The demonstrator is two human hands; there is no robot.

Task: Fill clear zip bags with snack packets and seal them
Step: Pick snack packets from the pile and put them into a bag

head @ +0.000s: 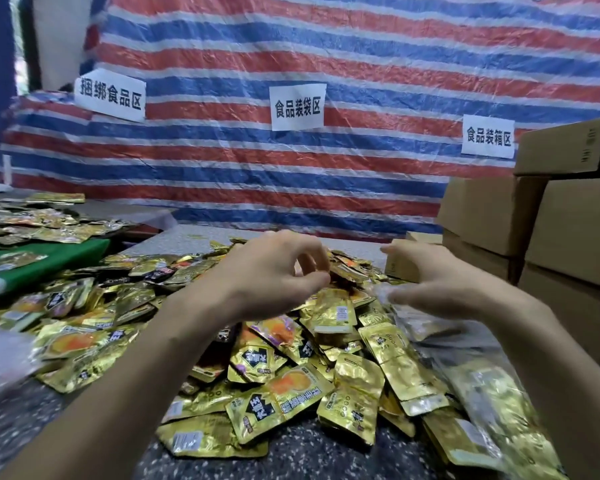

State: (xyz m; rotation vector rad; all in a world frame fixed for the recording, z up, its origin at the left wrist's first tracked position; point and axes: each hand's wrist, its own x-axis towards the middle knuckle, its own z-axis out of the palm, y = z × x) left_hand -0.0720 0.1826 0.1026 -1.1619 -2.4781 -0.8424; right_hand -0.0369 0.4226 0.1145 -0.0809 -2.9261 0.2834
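A big heap of gold foil snack packets [291, 368] covers the speckled table. My left hand [274, 271] hovers over the top of the heap with its fingers loosely curled, thumb near the fingertips, and nothing visible in it. My right hand [440, 282] is spread to the right of it, thumb up and fingers stretched out. Its fingertips touch the blurred edge of a clear zip bag [416, 320] that lies on the heap's right side. Clear bags filled with packets [492, 410] lie under my right forearm.
Brown cardboard boxes [551, 230] are stacked at the right, with a small one [400, 268] just behind my right hand. More packets [32, 220] and a green surface [49, 258] lie at the left. A striped tarp with paper signs [297, 106] hangs behind.
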